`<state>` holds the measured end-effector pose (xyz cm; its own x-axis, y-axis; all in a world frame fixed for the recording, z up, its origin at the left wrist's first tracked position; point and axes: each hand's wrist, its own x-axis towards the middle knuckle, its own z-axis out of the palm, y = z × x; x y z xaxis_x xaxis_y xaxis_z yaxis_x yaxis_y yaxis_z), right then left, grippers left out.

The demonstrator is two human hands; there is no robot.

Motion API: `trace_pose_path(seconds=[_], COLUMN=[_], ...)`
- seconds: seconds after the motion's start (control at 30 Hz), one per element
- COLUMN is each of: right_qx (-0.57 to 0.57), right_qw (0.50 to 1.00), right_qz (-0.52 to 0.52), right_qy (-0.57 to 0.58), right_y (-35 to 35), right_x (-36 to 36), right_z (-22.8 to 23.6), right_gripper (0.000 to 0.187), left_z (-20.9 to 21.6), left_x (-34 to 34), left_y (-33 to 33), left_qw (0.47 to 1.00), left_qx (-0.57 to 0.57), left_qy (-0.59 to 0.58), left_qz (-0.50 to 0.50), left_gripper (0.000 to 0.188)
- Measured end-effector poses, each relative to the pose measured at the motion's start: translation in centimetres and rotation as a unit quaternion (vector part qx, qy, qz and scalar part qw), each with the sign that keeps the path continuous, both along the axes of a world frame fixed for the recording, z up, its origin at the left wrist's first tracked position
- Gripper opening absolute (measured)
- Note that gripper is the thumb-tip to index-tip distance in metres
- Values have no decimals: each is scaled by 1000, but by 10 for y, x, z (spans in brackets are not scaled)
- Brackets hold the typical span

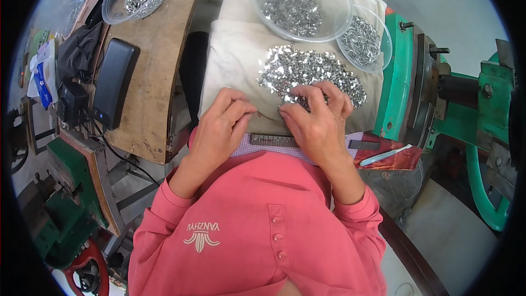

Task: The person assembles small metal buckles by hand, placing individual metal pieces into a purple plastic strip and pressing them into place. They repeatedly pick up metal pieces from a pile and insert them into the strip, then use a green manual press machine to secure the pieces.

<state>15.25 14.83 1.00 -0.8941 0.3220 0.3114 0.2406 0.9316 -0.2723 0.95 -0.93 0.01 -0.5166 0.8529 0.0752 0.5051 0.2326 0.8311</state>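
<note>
My left hand (223,123) is closed in a pinch above the pale cloth (227,49), thumb against fingertips. A thin dark sliver (266,115) shows by those fingertips; whether they grip it I cannot tell. To the right, my right hand (322,120) has thumb and fingers drawn together at the near edge of a loose pile of small shiny metal pieces (315,71). Whatever it pinches is hidden by the fingers. Just below the hands lies a narrow dark metal bar with slots or marks (273,140).
Beyond the pile stand a large clear plastic bowl (342,22) and a smaller clear tub (387,49), both holding metal pieces. Green machinery (394,77) borders the right side. Leftward, a wooden table (150,77) bears a black power bank (115,82). A light-blue-handled tool (386,156) lies near right.
</note>
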Motion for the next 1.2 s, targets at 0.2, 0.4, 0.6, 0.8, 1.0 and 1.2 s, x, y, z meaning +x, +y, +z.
trace_pose_path(seconds=[0.2, 0.4, 0.6, 0.8, 1.0, 1.2], right_qx=[-14, -77, -79, -55, -30, -9], right_qw=[1000, 994, 995, 996, 999, 996], right_qz=[7, -55, -63, -60, 10, 76], right_qy=[21, 48, 5, 44, 15, -56], right_y=[1, -13, -27, -14, 3, 11], right_x=[0, 41, 59, 33, -4, -16], right_z=[11, 8, 4, 4, 3, 14], right_gripper=[12, 14, 16, 16, 10, 7], left_z=[2, -2, -2, -2, 4, 12], left_x=[-5, -4, -2, 2, 4, 19], left_y=[0, 0, 4, 3, 2, -5], left_qw=[1000, 999, 996, 995, 996, 995], left_qx=[3, 6, 5, 17, 12, 50], left_qy=[2, 16, 72, 89, 83, 46], left_qz=[-24, -44, -48, -36, -32, -73], left_gripper=[15, 12, 14, 14, 15, 16])
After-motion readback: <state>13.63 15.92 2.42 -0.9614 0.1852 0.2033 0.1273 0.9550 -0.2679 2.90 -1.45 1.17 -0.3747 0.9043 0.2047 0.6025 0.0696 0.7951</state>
